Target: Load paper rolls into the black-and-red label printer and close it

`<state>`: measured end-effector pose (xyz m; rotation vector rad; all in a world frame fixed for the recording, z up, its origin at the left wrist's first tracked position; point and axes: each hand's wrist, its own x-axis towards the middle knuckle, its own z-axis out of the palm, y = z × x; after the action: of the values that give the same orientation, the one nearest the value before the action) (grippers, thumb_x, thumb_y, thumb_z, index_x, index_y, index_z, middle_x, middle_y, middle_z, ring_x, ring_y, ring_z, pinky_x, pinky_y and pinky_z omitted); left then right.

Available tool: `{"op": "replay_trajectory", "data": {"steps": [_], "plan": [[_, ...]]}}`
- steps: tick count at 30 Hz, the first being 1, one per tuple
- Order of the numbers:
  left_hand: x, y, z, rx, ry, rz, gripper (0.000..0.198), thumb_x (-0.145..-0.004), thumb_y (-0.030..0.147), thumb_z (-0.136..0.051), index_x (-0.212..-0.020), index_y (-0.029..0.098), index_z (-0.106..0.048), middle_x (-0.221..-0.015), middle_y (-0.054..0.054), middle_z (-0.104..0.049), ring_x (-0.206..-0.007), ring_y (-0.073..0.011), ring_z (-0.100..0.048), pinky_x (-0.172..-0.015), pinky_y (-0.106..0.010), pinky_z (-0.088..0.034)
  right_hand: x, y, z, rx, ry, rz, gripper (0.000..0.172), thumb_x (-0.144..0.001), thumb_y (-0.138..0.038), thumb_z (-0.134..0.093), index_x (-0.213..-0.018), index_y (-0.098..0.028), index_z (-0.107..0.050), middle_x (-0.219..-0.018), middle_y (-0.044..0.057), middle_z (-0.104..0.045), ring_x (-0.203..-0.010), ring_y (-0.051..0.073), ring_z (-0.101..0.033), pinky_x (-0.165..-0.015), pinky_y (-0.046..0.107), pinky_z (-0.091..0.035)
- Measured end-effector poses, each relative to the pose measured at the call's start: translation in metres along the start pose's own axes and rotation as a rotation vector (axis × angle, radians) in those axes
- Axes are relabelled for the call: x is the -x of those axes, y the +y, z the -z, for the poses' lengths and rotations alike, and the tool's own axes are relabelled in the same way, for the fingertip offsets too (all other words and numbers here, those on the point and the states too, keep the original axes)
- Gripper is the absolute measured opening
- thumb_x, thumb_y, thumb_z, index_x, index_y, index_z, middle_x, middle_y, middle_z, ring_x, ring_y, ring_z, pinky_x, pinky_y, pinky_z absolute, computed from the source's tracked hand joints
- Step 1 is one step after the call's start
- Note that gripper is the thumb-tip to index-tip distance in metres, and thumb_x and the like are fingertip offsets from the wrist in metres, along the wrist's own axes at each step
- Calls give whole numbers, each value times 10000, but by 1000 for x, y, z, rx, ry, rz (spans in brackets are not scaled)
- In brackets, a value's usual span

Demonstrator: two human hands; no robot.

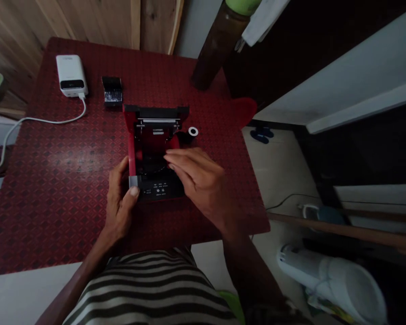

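Observation:
A small red and black printer (159,188), likely for labels or receipts, stands on the table with its lid raised toward the far side. My left hand (119,201) grips its front left corner, thumb on the grey edge and fingers along the side. Over the open compartment, my right hand (201,176) has its thumb and fingers pinched together at the inner right side. Whatever lies between those fingertips is hidden. Just beyond the printer's right side sits a small roll (192,131) with a white ring-shaped end and a dark body.
The table (71,198) has a red patterned cover. A white power bank (71,74) with a white cable (50,121) lies far left, near a curled dark strip (113,92). A tall dark bottle (216,45) stands at the back right. Slippers (261,135) lie on the floor.

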<state>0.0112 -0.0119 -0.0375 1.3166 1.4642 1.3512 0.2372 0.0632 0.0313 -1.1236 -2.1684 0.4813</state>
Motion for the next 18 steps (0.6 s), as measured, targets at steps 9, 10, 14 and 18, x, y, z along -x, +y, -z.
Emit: {"op": "replay_trajectory", "data": {"steps": [9,10,14,18], "plan": [[2,-12,-1,-37,-47,-95,715,-1195,680,-598,-1803,306,-557,-1786,-166,-621,-1654,-416,-584,-1408,-662,-425,-70,-1,-41,313,-480,32,238,-1127,-31,-668,-1139,-196,-839,-1131,131,-885,-1049,321,-843,-1035,494,-640],[1,-12,-1,-36,-46,-90,713,-1192,679,-603,-1800,308,-560,-1784,-165,-622,-1655,-418,-582,-1408,-666,-423,-72,0,-43,298,-480,12,217,-1121,-40,-694,-1097,-201,-837,-1109,129,-885,-1026,321,-847,-1026,493,-641],[1,-11,-2,-36,-35,-76,714,-1180,686,-621,-1790,317,-572,-1764,-163,-634,-1638,-426,-591,-1402,-694,-421,-77,3,-42,299,-498,12,245,-1091,-5,-702,-1088,-214,-830,-1118,115,-886,-993,303,-850,-945,444,-657],[1,-9,-3,-35,-25,-60,732,-1165,722,-622,-1775,318,-581,-1750,-161,-641,-1625,-425,-597,-1402,-691,-423,-71,-4,-30,347,-460,88,283,-1116,-25,-615,-1165,-225,-810,-1163,117,-877,-1039,303,-838,-935,437,-675]]}}
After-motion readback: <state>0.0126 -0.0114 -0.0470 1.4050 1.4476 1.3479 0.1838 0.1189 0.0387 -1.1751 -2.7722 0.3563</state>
